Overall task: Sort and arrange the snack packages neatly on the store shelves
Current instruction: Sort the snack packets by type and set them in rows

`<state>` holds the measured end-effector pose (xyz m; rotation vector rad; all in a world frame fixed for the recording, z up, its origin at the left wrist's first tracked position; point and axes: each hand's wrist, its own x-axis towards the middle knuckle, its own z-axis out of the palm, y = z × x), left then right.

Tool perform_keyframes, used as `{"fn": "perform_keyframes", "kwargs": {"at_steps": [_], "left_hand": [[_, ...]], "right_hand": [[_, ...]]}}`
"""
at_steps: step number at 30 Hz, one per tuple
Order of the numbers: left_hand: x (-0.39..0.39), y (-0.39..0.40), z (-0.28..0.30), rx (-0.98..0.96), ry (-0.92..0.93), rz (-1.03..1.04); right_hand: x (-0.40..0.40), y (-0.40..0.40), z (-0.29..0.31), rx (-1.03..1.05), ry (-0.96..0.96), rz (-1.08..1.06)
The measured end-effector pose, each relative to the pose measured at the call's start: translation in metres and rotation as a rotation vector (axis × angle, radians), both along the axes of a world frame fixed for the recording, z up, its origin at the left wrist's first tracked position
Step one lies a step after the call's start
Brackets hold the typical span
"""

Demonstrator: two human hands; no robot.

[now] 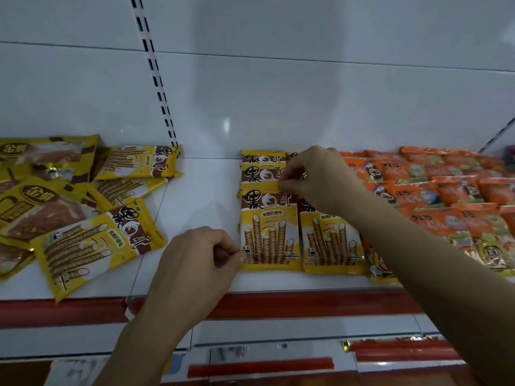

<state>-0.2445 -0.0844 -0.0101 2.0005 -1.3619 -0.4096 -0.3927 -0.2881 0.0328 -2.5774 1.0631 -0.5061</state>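
The left hand (195, 263) pinches the lower corner of the front wafer-roll pack (269, 232) while the right hand (315, 176) pinches its top edge, apparently squaring it into its column on the shelf (200, 196). Loose yellow packs (92, 240) lie left of the left hand, orange packs (446, 196) beyond the right.

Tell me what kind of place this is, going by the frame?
Most likely a retail store aisle. A white metal shelf with a red front price strip holds many identical yellow wafer-roll packs laid in rows beside orange snack packs, and a slotted upright runs up the back panel.
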Motion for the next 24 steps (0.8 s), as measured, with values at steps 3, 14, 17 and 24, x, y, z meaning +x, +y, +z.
{"fn": "perform_keyframes", "kwargs": {"at_steps": [3, 14, 17, 24], "left_hand": [[0.001, -0.002, -0.001, -0.009, -0.029, -0.001], [0.046, 0.021, 0.025, -0.116, -0.192, 0.023], [0.081, 0.034, 0.033, -0.099, -0.229, 0.088], [0.157, 0.061, 0.033, 0.048, -0.415, 0.176]], "right_hand": [[0.000, 0.000, -0.005, -0.008, 0.003, -0.024], [0.022, 0.032, 0.009, 0.012, -0.215, -0.035], [0.058, 0.062, 0.010, 0.069, -0.178, 0.060], [0.131, 0.118, -0.018, 0.307, 0.038, 0.069]]}}
